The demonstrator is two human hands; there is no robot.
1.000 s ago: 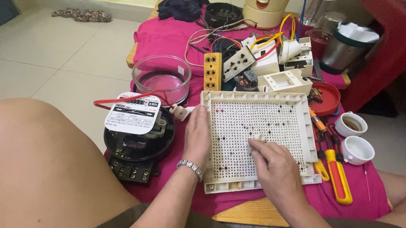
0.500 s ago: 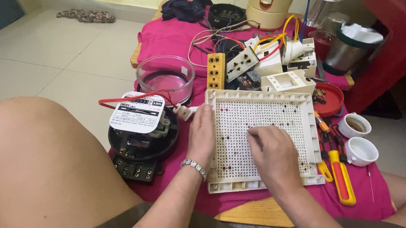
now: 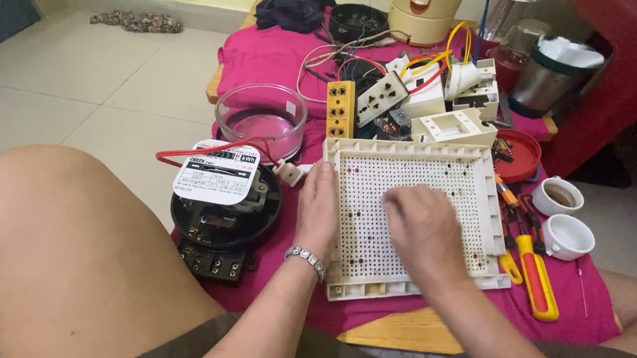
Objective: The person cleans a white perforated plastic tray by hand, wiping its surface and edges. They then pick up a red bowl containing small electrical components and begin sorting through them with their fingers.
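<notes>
A white perforated plastic tray (image 3: 455, 173) lies on the pink cloth (image 3: 275, 66) over a low wooden table. My left hand (image 3: 319, 206), a bracelet on its wrist, grips the tray's left rim. My right hand (image 3: 423, 226) rests palm down inside the tray, fingers curled onto the holed surface; whether anything is under the fingertips is hidden. A round black electric meter (image 3: 223, 213) with a white label sits just left of my left hand.
Behind the tray lie a glass bowl (image 3: 260, 119), a yellow terminal strip (image 3: 340, 109), white sockets and coloured wires (image 3: 421, 80). To the right are screwdrivers with red and yellow handles (image 3: 535, 270), two small cups (image 3: 558, 196), a red lid (image 3: 518, 155). My bare knee (image 3: 70, 248) fills the lower left.
My right hand has slid leftward and slightly up across the tray's holed surface. The left hand stays on the tray's left rim. The camera view has shifted slightly.
</notes>
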